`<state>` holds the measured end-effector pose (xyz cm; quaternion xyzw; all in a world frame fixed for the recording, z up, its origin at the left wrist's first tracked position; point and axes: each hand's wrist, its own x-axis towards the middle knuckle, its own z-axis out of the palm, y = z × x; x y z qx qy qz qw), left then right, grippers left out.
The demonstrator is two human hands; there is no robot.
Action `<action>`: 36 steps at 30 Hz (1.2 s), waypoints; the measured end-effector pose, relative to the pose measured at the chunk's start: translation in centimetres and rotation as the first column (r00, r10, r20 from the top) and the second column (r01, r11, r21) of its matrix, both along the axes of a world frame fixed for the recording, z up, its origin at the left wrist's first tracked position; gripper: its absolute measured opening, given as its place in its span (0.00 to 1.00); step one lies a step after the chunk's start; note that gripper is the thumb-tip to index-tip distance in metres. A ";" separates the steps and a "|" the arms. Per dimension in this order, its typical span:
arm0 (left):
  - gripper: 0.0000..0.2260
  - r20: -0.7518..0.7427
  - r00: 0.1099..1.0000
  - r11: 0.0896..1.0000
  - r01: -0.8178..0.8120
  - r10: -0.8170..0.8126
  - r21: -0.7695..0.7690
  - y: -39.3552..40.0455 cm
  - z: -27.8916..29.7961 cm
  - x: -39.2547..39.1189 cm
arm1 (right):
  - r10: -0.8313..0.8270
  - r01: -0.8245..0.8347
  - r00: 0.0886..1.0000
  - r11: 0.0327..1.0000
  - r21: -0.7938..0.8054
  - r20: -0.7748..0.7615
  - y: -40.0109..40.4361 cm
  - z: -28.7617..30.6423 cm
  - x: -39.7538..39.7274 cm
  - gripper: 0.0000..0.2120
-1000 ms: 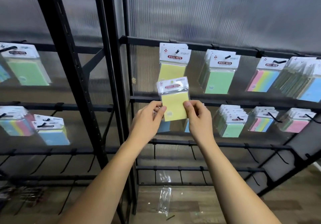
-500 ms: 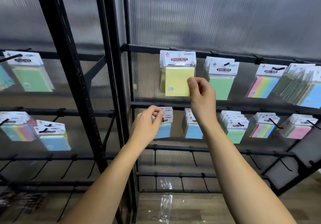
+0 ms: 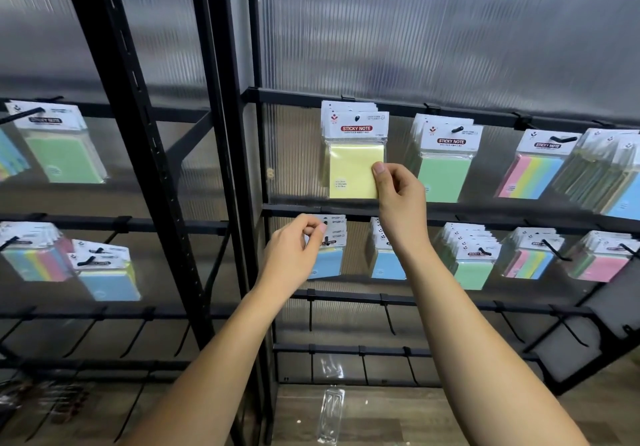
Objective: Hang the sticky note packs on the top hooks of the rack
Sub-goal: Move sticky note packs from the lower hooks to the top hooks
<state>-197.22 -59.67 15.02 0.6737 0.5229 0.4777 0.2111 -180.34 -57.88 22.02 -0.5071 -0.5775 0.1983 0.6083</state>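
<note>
Hanging now on its top hook (image 3: 357, 118), the yellow sticky note pack (image 3: 354, 168) moved up, right hand (image 3: 398, 200) pinching its corner, left hand (image 3: 294, 248) let go, curled empty.

A ribbed translucent wall panel (image 3: 433, 30) is seen across the whole background, softly lit from behind. Below it, a dark wood-plank floor (image 3: 398, 418) is laid. On that floor, beneath the panel, a clear plastic sleeve (image 3: 330, 414) is left lying.
</note>
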 end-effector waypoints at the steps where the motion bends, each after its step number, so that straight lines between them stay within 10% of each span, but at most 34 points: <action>1: 0.07 0.002 1.000 1.000 0.002 -0.002 0.001 0.0 -0.1 0.0 | -0.001 0.001 1.000 1.000 -0.002 0.003 0.2 0.0 0.0 0.15; 30: 0.10 -0.327 0.932 0.942 -0.242 0.158 -0.234 1.5 -7.5 1.0 | -0.057 0.295 0.905 0.797 -0.527 0.421 -0.3 -14.3 6.0 0.12; 36: 0.17 -0.364 0.908 0.909 -0.315 0.205 -0.275 2.1 -8.5 2.2 | -0.077 0.351 0.894 0.731 -0.585 0.441 0.2 -15.2 8.2 0.26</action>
